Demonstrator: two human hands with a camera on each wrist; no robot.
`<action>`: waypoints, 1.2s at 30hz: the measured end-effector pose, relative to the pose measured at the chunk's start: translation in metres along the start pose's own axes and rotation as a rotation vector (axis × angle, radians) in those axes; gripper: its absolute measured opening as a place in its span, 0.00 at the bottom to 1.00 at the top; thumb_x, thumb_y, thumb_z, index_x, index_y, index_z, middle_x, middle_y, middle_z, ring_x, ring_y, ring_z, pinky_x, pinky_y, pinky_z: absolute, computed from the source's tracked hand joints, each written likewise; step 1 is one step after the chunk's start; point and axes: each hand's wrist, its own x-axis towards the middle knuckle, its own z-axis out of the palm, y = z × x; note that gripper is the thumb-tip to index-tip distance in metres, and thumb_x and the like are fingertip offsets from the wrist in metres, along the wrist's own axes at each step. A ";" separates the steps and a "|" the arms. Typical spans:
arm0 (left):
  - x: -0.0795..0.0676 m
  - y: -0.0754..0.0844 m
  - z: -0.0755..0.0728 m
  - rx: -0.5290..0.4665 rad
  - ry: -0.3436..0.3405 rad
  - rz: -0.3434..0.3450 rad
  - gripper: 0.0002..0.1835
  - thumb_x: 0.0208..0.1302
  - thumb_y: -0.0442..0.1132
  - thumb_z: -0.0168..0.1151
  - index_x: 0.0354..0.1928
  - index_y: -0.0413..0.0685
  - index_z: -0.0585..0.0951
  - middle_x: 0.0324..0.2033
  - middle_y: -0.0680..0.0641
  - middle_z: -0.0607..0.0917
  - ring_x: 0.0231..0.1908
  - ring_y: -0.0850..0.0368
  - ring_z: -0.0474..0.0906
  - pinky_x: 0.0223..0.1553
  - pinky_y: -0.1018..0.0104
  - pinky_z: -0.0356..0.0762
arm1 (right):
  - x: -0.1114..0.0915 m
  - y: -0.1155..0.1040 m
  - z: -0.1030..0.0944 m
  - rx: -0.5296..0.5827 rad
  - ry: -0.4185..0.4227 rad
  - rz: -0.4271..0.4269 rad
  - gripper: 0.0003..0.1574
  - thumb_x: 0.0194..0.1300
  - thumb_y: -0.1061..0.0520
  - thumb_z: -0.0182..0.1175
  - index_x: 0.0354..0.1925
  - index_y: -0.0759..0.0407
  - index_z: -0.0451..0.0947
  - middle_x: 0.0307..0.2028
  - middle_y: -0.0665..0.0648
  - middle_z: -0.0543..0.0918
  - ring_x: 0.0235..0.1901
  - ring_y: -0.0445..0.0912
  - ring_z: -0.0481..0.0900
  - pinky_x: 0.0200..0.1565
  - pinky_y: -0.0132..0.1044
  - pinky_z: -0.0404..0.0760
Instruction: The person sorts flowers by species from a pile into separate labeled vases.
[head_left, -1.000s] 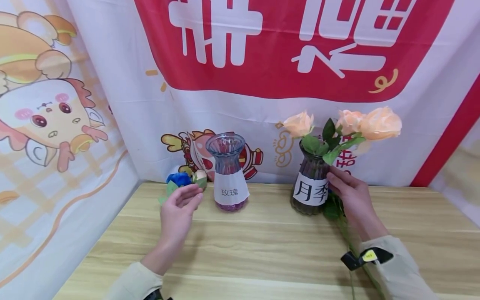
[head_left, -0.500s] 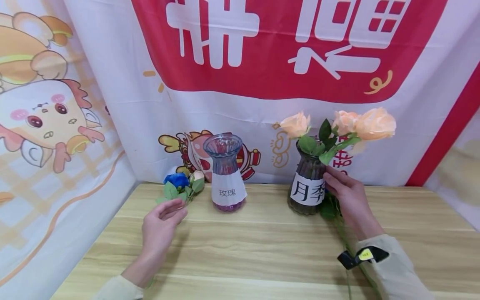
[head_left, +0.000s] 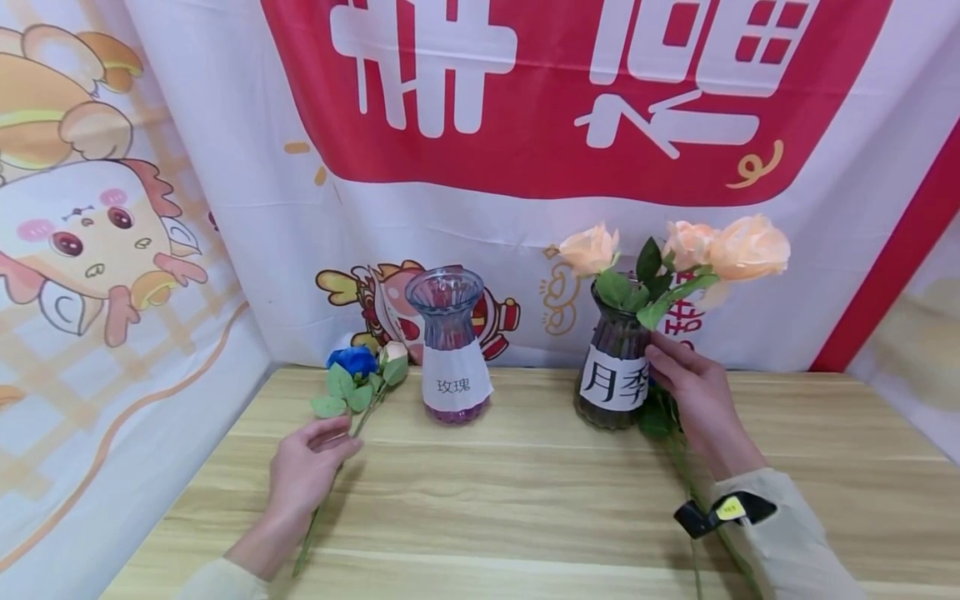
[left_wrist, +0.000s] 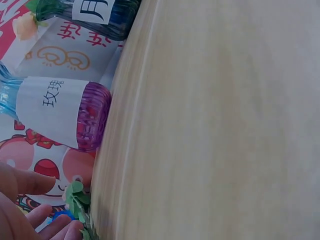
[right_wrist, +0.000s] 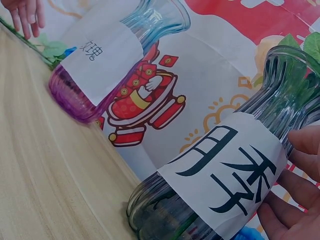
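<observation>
1. Left hand (head_left: 303,467), fingers loosely parted, hangs by the green stem (head_left: 306,543); best to pinch below the leaves and lift gently
2. Right hand (head_left: 705,404) touches the ribbed dark vase (head_left: 621,333) at right – gripping or merely steadying, I cannot tell
3. Blue rose (head_left: 354,362) and pale rose (head_left: 393,353), petals layered, lie far left on the wood-grained table (head_left: 525,517)
4. Between roses and dark vase stands a waisted, glassy blue-to-purple vase (head_left: 446,321) – paper-wrapped

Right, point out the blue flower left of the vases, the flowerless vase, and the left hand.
Blue flower (head_left: 356,359), head view: on its petals.
Flowerless vase (head_left: 453,363), head view: on its white label.
Left hand (head_left: 306,465), head view: on the middle of the hand.
</observation>
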 end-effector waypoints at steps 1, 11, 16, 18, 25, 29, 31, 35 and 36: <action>0.000 -0.001 -0.001 0.012 0.000 -0.004 0.29 0.67 0.39 0.74 0.68 0.42 0.79 0.66 0.39 0.83 0.54 0.58 0.90 0.45 0.85 0.80 | 0.000 0.000 0.000 0.001 0.000 0.000 0.43 0.78 0.39 0.60 0.81 0.50 0.61 0.84 0.55 0.60 0.81 0.49 0.62 0.80 0.49 0.63; 0.004 0.003 -0.002 0.149 -0.063 0.037 0.29 0.66 0.42 0.74 0.67 0.43 0.81 0.62 0.39 0.87 0.64 0.39 0.83 0.61 0.52 0.83 | 0.000 -0.001 -0.002 -0.016 -0.019 0.033 0.42 0.79 0.38 0.57 0.83 0.46 0.58 0.85 0.52 0.56 0.83 0.52 0.58 0.82 0.51 0.60; 0.007 0.005 -0.002 0.190 -0.093 0.052 0.30 0.64 0.39 0.75 0.67 0.42 0.80 0.64 0.37 0.85 0.61 0.38 0.85 0.63 0.44 0.82 | 0.001 0.001 -0.002 -0.018 -0.029 0.037 0.42 0.80 0.38 0.56 0.83 0.45 0.58 0.85 0.51 0.56 0.83 0.52 0.57 0.82 0.51 0.59; 0.010 0.004 -0.001 0.226 -0.100 0.078 0.31 0.61 0.36 0.77 0.67 0.41 0.80 0.63 0.35 0.85 0.59 0.39 0.86 0.62 0.43 0.83 | 0.001 0.001 -0.002 -0.022 -0.033 0.038 0.42 0.80 0.37 0.56 0.83 0.45 0.57 0.85 0.51 0.55 0.83 0.52 0.57 0.82 0.51 0.59; 0.021 0.003 0.002 0.316 -0.092 0.147 0.33 0.48 0.29 0.83 0.60 0.38 0.84 0.52 0.36 0.90 0.46 0.44 0.92 0.58 0.43 0.84 | 0.000 0.001 -0.002 -0.027 -0.034 0.021 0.44 0.79 0.36 0.57 0.83 0.46 0.58 0.85 0.52 0.56 0.83 0.51 0.58 0.82 0.51 0.60; 0.026 0.002 0.002 0.338 -0.084 0.141 0.31 0.44 0.28 0.83 0.56 0.39 0.86 0.48 0.39 0.92 0.44 0.46 0.91 0.61 0.39 0.80 | 0.000 0.001 -0.001 -0.023 -0.032 0.021 0.44 0.78 0.36 0.58 0.83 0.46 0.58 0.85 0.52 0.57 0.83 0.51 0.59 0.81 0.50 0.61; 0.027 0.002 0.003 0.354 -0.085 0.137 0.30 0.44 0.29 0.82 0.55 0.40 0.87 0.47 0.41 0.93 0.45 0.45 0.90 0.61 0.37 0.78 | 0.000 0.000 -0.001 -0.021 -0.031 0.027 0.44 0.78 0.36 0.58 0.83 0.46 0.58 0.85 0.52 0.57 0.83 0.51 0.59 0.81 0.49 0.61; 0.028 0.002 0.005 0.386 -0.085 0.160 0.29 0.44 0.29 0.81 0.53 0.40 0.87 0.44 0.42 0.93 0.45 0.45 0.89 0.59 0.39 0.80 | 0.000 0.000 -0.001 -0.022 -0.026 0.034 0.44 0.78 0.36 0.58 0.83 0.45 0.58 0.85 0.51 0.56 0.83 0.51 0.59 0.81 0.50 0.61; 0.028 0.002 0.006 0.388 -0.086 0.164 0.29 0.43 0.29 0.80 0.53 0.40 0.86 0.44 0.42 0.93 0.43 0.46 0.90 0.57 0.41 0.82 | 0.000 0.000 -0.001 -0.024 -0.025 0.036 0.44 0.78 0.36 0.58 0.83 0.45 0.58 0.85 0.51 0.56 0.83 0.51 0.59 0.81 0.50 0.61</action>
